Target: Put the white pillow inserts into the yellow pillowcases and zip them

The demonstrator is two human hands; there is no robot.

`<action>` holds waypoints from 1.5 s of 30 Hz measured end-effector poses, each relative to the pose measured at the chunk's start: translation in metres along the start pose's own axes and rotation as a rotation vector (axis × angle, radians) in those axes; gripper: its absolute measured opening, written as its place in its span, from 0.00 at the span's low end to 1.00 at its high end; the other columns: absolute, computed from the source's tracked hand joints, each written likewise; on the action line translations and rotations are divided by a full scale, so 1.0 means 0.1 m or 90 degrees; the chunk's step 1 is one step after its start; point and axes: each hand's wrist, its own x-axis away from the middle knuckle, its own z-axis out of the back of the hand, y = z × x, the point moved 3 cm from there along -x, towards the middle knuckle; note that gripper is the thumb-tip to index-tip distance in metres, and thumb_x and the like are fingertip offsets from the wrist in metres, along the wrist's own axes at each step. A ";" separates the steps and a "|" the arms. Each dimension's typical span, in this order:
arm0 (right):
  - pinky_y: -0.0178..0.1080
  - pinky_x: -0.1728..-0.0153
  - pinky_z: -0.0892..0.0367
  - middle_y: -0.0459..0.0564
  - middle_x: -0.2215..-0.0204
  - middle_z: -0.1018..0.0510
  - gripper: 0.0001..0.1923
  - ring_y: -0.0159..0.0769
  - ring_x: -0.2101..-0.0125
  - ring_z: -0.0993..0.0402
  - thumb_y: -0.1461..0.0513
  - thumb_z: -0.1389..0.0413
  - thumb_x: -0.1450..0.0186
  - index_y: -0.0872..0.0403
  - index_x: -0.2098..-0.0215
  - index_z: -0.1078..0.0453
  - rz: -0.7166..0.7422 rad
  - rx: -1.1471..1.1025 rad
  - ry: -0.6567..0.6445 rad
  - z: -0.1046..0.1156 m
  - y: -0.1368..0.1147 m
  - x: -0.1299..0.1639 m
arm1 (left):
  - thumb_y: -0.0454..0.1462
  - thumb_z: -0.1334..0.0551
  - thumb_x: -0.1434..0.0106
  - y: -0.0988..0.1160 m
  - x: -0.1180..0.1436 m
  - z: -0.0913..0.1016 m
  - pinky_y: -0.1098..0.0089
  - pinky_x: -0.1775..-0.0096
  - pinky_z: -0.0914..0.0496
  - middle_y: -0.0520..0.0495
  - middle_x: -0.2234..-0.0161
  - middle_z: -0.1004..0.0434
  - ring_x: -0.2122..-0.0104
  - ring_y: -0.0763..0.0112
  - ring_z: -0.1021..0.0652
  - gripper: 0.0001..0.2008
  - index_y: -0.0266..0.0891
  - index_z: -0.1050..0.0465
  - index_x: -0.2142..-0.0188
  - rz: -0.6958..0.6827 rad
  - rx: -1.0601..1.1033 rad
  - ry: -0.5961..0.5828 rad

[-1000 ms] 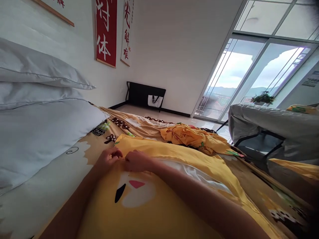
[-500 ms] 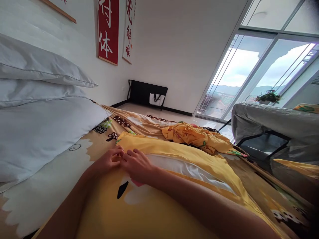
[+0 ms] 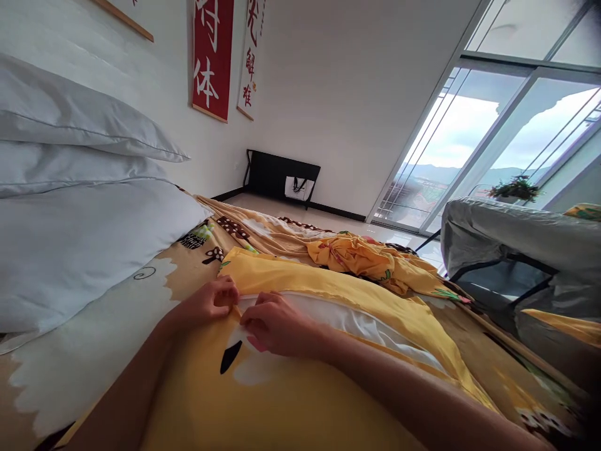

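A yellow pillowcase point(image 3: 300, 401) with a cartoon face print lies on the bed in front of me, a white pillow point(image 3: 357, 322) showing through its open long edge. My left hand point(image 3: 213, 300) pinches the yellow fabric at the near corner of that opening. My right hand point(image 3: 277, 326) grips the case edge right beside it, fingers curled on the cloth. Both forearms reach in from the bottom of the view.
Three white pillows point(image 3: 79, 244) are stacked at the left against the wall. A crumpled yellow cloth point(image 3: 370, 260) lies on the patterned bedsheet point(image 3: 263, 235) beyond. A grey-covered chair point(image 3: 521, 244) stands at right by the glass doors point(image 3: 451, 156). A black rack point(image 3: 282, 178) stands against the far wall.
My right hand has shifted slightly right along the pillowcase opening, showing more white pillow. My left hand has stayed at the corner. The camera has tilted a little.
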 end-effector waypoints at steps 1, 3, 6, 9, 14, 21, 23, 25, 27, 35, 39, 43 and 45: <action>0.32 0.66 0.42 0.47 0.73 0.23 0.10 0.31 0.69 0.31 0.66 0.46 0.42 0.53 0.65 0.24 -0.016 -0.013 0.005 0.00 0.01 0.00 | 0.31 0.46 0.50 0.00 0.00 0.00 0.73 0.58 0.36 0.51 0.67 0.34 0.62 0.70 0.31 0.05 0.39 0.33 0.72 0.003 0.005 0.003; 0.31 0.69 0.42 0.46 0.75 0.23 0.11 0.29 0.72 0.32 0.66 0.47 0.43 0.53 0.67 0.23 -0.064 -0.063 0.025 -0.02 0.05 -0.03 | 0.31 0.46 0.51 0.01 -0.01 0.01 0.73 0.60 0.36 0.52 0.68 0.35 0.64 0.71 0.31 0.04 0.39 0.35 0.74 0.009 0.010 0.002; 0.29 0.71 0.41 0.44 0.76 0.22 0.12 0.27 0.75 0.31 0.68 0.47 0.46 0.54 0.68 0.23 -0.165 -0.161 0.058 -0.06 0.15 -0.13 | 0.31 0.45 0.51 0.00 -0.01 0.02 0.74 0.61 0.37 0.52 0.69 0.35 0.64 0.71 0.31 0.04 0.38 0.34 0.75 0.011 0.007 -0.015; 0.29 0.70 0.39 0.46 0.74 0.21 0.15 0.27 0.74 0.29 0.71 0.48 0.47 0.56 0.67 0.22 -0.241 -0.189 0.078 -0.06 0.24 -0.27 | 0.31 0.43 0.50 0.00 0.00 0.03 0.74 0.60 0.37 0.52 0.68 0.36 0.64 0.72 0.31 0.03 0.38 0.32 0.76 0.027 0.039 -0.018; 0.30 0.69 0.38 0.49 0.71 0.20 0.15 0.30 0.71 0.28 0.71 0.48 0.47 0.56 0.66 0.22 -0.206 -0.093 0.006 -0.09 0.30 -0.47 | 0.37 0.39 0.46 0.02 0.02 0.02 0.75 0.63 0.35 0.52 0.71 0.37 0.68 0.74 0.32 0.06 0.37 0.29 0.77 0.053 0.102 -0.005; 0.33 0.74 0.41 0.56 0.68 0.20 0.12 0.37 0.70 0.26 0.64 0.47 0.43 0.56 0.65 0.22 -0.222 0.047 -0.087 -0.17 0.15 -0.50 | 0.39 0.36 0.48 -0.02 0.03 0.05 0.75 0.67 0.36 0.51 0.74 0.36 0.70 0.74 0.32 0.08 0.36 0.26 0.78 0.064 0.103 -0.016; 0.33 0.75 0.43 0.56 0.67 0.20 0.12 0.37 0.70 0.26 0.62 0.48 0.42 0.55 0.65 0.23 -0.220 0.066 -0.093 -0.18 0.12 -0.49 | 0.39 0.36 0.48 -0.03 0.03 0.06 0.75 0.68 0.37 0.53 0.75 0.38 0.73 0.76 0.34 0.08 0.36 0.26 0.78 0.065 0.099 -0.020; 0.33 0.76 0.45 0.54 0.68 0.20 0.12 0.35 0.70 0.27 0.62 0.49 0.40 0.52 0.65 0.23 -0.205 0.070 -0.096 -0.18 0.10 -0.47 | 0.38 0.36 0.48 -0.05 0.03 0.07 0.76 0.68 0.39 0.54 0.76 0.39 0.73 0.77 0.36 0.07 0.36 0.26 0.78 0.057 0.093 -0.009; 0.33 0.76 0.47 0.52 0.70 0.21 0.12 0.33 0.72 0.28 0.62 0.49 0.39 0.51 0.66 0.23 -0.190 0.069 -0.097 -0.19 0.10 -0.46 | 0.37 0.36 0.48 -0.06 0.05 0.09 0.76 0.68 0.40 0.55 0.77 0.39 0.73 0.77 0.36 0.06 0.36 0.27 0.78 0.049 0.084 0.004; 0.32 0.75 0.49 0.48 0.69 0.23 0.13 0.30 0.72 0.30 0.62 0.52 0.35 0.48 0.61 0.24 -0.132 0.093 -0.077 -0.20 0.09 -0.39 | 0.37 0.37 0.49 -0.06 0.08 0.14 0.75 0.70 0.42 0.55 0.77 0.41 0.74 0.78 0.37 0.06 0.35 0.27 0.78 0.049 0.073 -0.008; 0.34 0.74 0.47 0.48 0.69 0.25 0.13 0.33 0.72 0.30 0.60 0.54 0.33 0.47 0.58 0.27 -0.047 0.190 -0.067 -0.16 0.06 -0.35 | 0.35 0.39 0.49 -0.01 0.07 0.16 0.74 0.68 0.42 0.56 0.78 0.43 0.74 0.77 0.38 0.05 0.35 0.28 0.78 0.048 0.057 -0.005; 0.36 0.70 0.43 0.50 0.64 0.25 0.12 0.36 0.67 0.29 0.62 0.54 0.32 0.52 0.55 0.31 0.036 0.297 -0.074 -0.15 0.01 -0.31 | 0.35 0.41 0.48 -0.02 0.07 0.15 0.73 0.67 0.42 0.56 0.79 0.44 0.74 0.77 0.38 0.06 0.36 0.30 0.79 0.042 0.031 -0.002; 0.38 0.67 0.41 0.53 0.63 0.26 0.12 0.39 0.65 0.29 0.63 0.56 0.31 0.54 0.55 0.33 0.058 0.350 -0.054 -0.18 0.00 -0.31 | 0.35 0.41 0.48 -0.04 0.06 0.14 0.73 0.67 0.42 0.57 0.79 0.44 0.75 0.77 0.38 0.05 0.36 0.31 0.78 0.046 0.028 0.002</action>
